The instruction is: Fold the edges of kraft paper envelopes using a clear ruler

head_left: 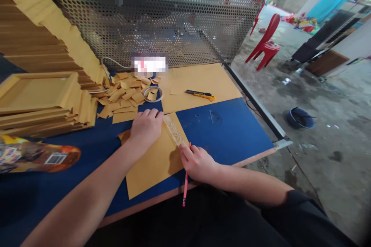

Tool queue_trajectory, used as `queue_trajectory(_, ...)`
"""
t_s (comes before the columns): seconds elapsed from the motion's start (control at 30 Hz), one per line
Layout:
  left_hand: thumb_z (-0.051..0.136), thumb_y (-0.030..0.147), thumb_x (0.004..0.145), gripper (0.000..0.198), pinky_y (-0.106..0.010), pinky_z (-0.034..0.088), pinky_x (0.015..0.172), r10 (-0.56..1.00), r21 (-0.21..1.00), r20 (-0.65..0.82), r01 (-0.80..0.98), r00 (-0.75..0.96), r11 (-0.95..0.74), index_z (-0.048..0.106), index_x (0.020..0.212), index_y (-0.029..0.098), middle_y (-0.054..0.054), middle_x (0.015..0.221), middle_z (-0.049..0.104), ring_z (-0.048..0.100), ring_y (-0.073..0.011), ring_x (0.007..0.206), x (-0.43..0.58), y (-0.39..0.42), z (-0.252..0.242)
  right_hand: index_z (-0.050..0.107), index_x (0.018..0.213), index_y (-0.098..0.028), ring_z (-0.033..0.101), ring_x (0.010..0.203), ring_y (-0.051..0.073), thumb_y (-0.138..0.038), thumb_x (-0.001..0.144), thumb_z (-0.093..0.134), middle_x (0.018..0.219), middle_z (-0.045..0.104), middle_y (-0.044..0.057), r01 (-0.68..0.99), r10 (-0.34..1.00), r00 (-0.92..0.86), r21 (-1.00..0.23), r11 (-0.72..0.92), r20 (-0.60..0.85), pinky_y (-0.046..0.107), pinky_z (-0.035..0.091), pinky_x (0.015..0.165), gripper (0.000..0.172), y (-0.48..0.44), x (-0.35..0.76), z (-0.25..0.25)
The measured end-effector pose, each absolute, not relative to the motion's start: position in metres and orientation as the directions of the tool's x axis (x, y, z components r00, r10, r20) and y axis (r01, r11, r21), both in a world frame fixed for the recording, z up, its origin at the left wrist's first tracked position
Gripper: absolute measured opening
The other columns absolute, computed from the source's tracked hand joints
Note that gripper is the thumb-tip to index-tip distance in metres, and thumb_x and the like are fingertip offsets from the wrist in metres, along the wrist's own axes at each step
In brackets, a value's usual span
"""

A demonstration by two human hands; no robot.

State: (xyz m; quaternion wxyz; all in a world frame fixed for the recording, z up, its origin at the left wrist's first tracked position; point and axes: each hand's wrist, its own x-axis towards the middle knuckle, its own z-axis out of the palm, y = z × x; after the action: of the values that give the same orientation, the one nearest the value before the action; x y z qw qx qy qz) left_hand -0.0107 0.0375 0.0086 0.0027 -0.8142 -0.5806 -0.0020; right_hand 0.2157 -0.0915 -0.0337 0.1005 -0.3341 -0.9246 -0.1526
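A left hand (pixel 147 126) and a right hand (pixel 198 163) steady a clear ruler (pixel 174 130) on a tan sheet (pixel 155 166).

The left's fingers bend over the ruler's far end, whether pinching or pressing I cannot tell; the right's curl around a pink pencil (pixel 186 189), fingertips at the near end. The sheet lies on the blue desk (pixel 249 127), apparently at the measuring stage: no line shows. Beyond are a tape roll (pixel 153 94), cutters (pixel 199 94) and scraps (pixel 127 92); leftward, stacked tan trays (pixel 43 90) look already folded. The packet (pixel 37 154) has a barcode (pixel 56 158); its lettering is unreadable.
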Motion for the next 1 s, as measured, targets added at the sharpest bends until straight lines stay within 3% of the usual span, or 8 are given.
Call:
queue_trajectory(0.13, 0.046, 0.026, 0.105, 0.040, -0.055, 0.051, 0.096, 0.925, 0.020, 0.057, 0.926, 0.376, -0.378, 0.072, 0.132, 0.012, -0.022, 0.133, 0.073, 0.068, -0.0414, 0.118, -0.001, 0.026, 0.000, 0.073, 0.137, -0.001, 0.067, 0.078, 0.023, -0.010, 0.102, 0.053, 0.118, 0.079, 0.023, 0.683, 0.650, -0.728, 0.155, 0.714, 0.219, 0.036, 0.058, 0.059, 0.041, -0.088, 0.215, -0.036)
queue_trajectory(0.4, 0.055, 0.040, 0.104, 0.046, -0.055, 0.055, 0.101, 0.916, 0.146, 0.144, 0.907, 0.375, -0.394, 0.066, 0.135, 0.008, -0.024, 0.126, 0.070, 0.067, -0.0411, 0.116, -0.003, 0.034, -0.022, 0.070, 0.138, 0.000, 0.068, 0.087, 0.027, -0.041, 0.108, 0.059, 0.110, 0.076, 0.020, 0.708, 0.707, -0.698, -0.034, 0.705, 0.113, 0.039, 0.058, 0.068, 0.052, -0.084, 0.212, -0.026)
queue_trajectory(0.5, 0.055, 0.043, 0.104, 0.046, -0.052, 0.055, 0.107, 0.907, 0.195, 0.161, 0.888, 0.390, -0.416, 0.066, 0.135, 0.010, -0.021, 0.124, 0.069, 0.067, -0.0382, 0.117, -0.007, 0.039, -0.027, 0.072, 0.125, -0.008, 0.065, 0.085, 0.025, -0.035, 0.106, 0.062, 0.107, 0.073, 0.016, 0.707, 0.716, -0.692, -0.114, 0.698, 0.092, 0.038, 0.055, 0.070, 0.035, -0.078, 0.218, -0.010)
queue_trajectory(0.6, 0.056, 0.044, 0.103, 0.046, -0.048, 0.053, 0.112, 0.892, 0.246, 0.177, 0.859, 0.416, -0.449, 0.064, 0.136, 0.013, -0.018, 0.124, 0.068, 0.066, -0.0347, 0.120, -0.012, 0.041, -0.030, 0.073, 0.109, -0.015, 0.064, 0.086, 0.023, -0.023, 0.106, 0.058, 0.102, 0.070, 0.012, 0.716, 0.725, -0.680, -0.112, 0.689, 0.108, 0.036, 0.052, 0.074, 0.017, -0.054, 0.233, 0.010)
queue_trajectory(0.77, 0.056, 0.045, 0.102, 0.047, -0.049, 0.054, 0.112, 0.865, 0.313, 0.206, 0.807, 0.457, -0.501, 0.063, 0.140, 0.019, -0.015, 0.124, 0.066, 0.065, -0.0339, 0.120, -0.019, 0.040, -0.032, 0.075, 0.100, -0.016, 0.065, 0.096, 0.021, -0.005, 0.093, 0.065, 0.118, 0.071, 0.013, 0.677, 0.682, -0.731, -0.105, 0.728, 0.020, 0.033, 0.049, 0.082, 0.016, 0.029, 0.276, 0.031)
queue_trajectory(1.0, 0.056, 0.048, 0.103, 0.048, -0.051, 0.055, 0.111, 0.859, 0.379, 0.191, 0.772, 0.474, -0.510, 0.064, 0.140, 0.018, -0.015, 0.126, 0.065, 0.065, -0.0340, 0.121, -0.024, 0.041, -0.032, 0.074, 0.084, -0.017, 0.061, 0.096, 0.019, 0.006, 0.088, 0.059, 0.110, 0.072, 0.009, 0.664, 0.655, -0.748, -0.137, 0.735, -0.112, 0.032, 0.044, 0.086, 0.027, 0.115, 0.290, 0.027)
